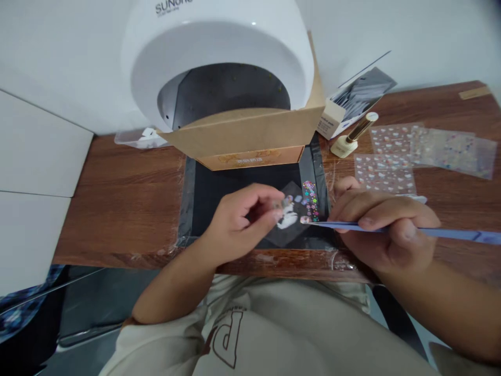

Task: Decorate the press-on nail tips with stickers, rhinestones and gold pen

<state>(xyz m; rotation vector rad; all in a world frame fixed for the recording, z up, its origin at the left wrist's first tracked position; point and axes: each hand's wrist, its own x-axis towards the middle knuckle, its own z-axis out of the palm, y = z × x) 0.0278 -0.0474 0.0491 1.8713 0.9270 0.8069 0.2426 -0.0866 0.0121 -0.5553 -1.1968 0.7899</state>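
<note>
On the wooden bench [117, 209] lies a black mat [219, 193], and over it the left hand [235, 224] pinches a small clear nail tip [278, 204] between its fingertips. Just right of it sits one sticker sheet [297, 211], closest to that hand. The right hand [383, 230] grips one blue stick [391, 228], its long axis running left-right, tip touching the sheet's right edge. Three more sticker sheets [430, 149] lie farther right, beside one bottle [352, 138].

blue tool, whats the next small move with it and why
Probably ease the blue tool tip a little left onto the sticker sheet. The right hand holds it with the tip at the sheet's edge, while the left hand pinches the sheet.
</note>
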